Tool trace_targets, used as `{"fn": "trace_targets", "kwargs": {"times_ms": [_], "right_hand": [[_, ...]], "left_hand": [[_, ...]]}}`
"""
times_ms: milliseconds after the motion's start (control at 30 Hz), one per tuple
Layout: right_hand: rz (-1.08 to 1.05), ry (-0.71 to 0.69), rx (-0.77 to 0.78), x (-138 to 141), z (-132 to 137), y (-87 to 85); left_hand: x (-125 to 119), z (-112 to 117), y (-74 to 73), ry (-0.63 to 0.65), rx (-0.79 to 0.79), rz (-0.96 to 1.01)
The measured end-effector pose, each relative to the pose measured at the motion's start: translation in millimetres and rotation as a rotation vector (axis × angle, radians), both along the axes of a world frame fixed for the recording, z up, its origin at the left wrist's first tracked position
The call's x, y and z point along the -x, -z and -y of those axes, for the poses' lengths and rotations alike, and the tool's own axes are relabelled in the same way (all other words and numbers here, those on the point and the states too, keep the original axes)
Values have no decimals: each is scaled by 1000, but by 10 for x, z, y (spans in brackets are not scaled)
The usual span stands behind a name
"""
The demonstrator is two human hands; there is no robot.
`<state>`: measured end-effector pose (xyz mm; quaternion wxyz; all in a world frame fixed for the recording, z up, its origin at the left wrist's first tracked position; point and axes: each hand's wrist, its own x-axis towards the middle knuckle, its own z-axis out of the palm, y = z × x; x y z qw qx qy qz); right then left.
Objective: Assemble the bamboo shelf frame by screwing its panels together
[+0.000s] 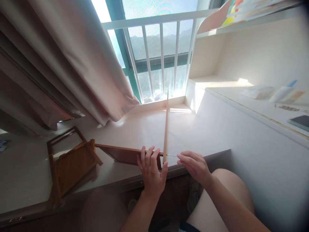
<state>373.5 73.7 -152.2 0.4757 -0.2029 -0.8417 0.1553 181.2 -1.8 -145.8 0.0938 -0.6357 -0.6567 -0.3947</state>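
My left hand (152, 169) is closed over the upper edge of a brown wooden panel (127, 155), its thumb beside a long wooden strip (166, 129). The strip meets the panel's right end and stretches away toward the window. In my right hand (195, 166), the fingertips pinch a thin metal tool (172, 155) like a screwdriver; its straight shaft points left and its tip is at the strip's near end. The tool's rear end is hidden by my fingers.
At left on the pale ledge (135, 129) lies a folded brown wooden frame piece (72, 158). A curtain (96, 64) hangs behind it, beside a white window railing (161, 48). On the right, a counter holds a phone (300, 122) and a white tube with blue tip (283, 91).
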Motion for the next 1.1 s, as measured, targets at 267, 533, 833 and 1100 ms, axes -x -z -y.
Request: {"fn": "trace_targets", "kwargs": {"times_ms": [267,533,833,1100], "right_hand": [[-32,-12,130,14,59,-16],[-199,111,437,140,125,-12],[-360,115,892,191,202,-31],[-399,86,965,245,215,-208]], "left_hand": [[19,40,-57,11,23,-25],[-8,20,-33,-5,12,-1],[-34,-26,29,-6,-39,29],[-49,-29,32,-12,-39,34]]}}
